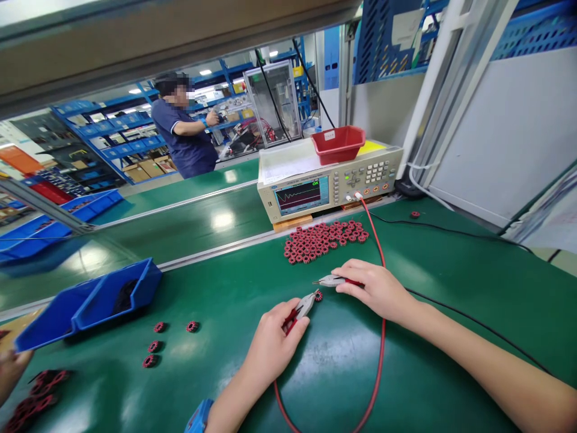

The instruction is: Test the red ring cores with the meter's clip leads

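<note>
My left hand (277,337) is closed around a grey-jawed test clip (306,305) with red handles. The tip of that clip is at a small red-and-black wound ring (318,295) on the green bench; whether it grips the ring's wire I cannot tell. My right hand (367,285) holds a second, similar test clip (331,281) just above and to the right, its tip pointing left and apart from the ring. A red cable (382,355) loops from the tester past both hands. Behind them lies a heap of similar rings (311,243).
A bench tester (331,183) with a lit screen reading OK stands at the back, a red bin (339,144) on top. Blue bins (112,297) and several loose rings (154,346) are at left. Another person's hand (13,364) shows at the left edge; a person (184,129) stands beyond.
</note>
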The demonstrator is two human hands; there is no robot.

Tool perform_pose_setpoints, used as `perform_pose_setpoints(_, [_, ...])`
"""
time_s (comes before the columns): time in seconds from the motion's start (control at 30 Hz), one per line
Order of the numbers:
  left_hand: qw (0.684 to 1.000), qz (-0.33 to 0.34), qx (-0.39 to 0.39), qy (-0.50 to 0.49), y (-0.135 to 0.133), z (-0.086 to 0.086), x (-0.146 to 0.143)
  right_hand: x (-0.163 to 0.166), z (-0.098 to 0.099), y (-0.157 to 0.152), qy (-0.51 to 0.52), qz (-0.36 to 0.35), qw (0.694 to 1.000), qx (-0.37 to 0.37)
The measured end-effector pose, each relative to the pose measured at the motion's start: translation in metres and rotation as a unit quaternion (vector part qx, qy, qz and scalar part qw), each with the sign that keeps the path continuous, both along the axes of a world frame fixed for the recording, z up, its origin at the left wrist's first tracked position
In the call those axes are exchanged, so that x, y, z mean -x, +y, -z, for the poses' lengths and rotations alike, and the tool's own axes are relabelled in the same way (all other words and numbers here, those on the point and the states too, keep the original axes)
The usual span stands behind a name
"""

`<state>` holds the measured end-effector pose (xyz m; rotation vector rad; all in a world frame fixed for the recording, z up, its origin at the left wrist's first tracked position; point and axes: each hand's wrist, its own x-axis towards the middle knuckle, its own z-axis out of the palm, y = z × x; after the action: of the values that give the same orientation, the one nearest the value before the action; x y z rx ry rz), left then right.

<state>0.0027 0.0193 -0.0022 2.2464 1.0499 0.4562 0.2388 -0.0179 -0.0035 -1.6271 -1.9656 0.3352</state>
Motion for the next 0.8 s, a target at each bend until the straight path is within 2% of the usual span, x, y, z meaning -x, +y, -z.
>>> perform_pose_setpoints(0.17, [1.0,0.004,-0.001,-0.005,0.001,-0.001,-0.001,-0.006,-0.005,0.001,0.036,0.005,0.999,0.0])
perform_pose_setpoints(0.27, [1.0,-0.001,-0.006,-0.001,0.001,-0.001,-0.001,-0.015,-0.011,0.0,0.044,0.002,0.998,0.035])
perform_pose_setpoints(0.4, [1.0,-0.008,-0.007,0.002,0.001,0.001,-0.001,-0.025,-0.018,-0.001,0.048,-0.038,0.995,0.079])
perform_pose_setpoints(0.57, [1.0,-0.008,-0.008,0.001,0.0,0.002,0.0,-0.02,-0.023,-0.004,0.061,-0.064,0.992,0.094])
perform_pose_setpoints(0.8, [1.0,-0.01,-0.017,0.007,0.001,0.002,0.0,-0.018,-0.022,-0.004,0.044,-0.047,0.993,0.1])
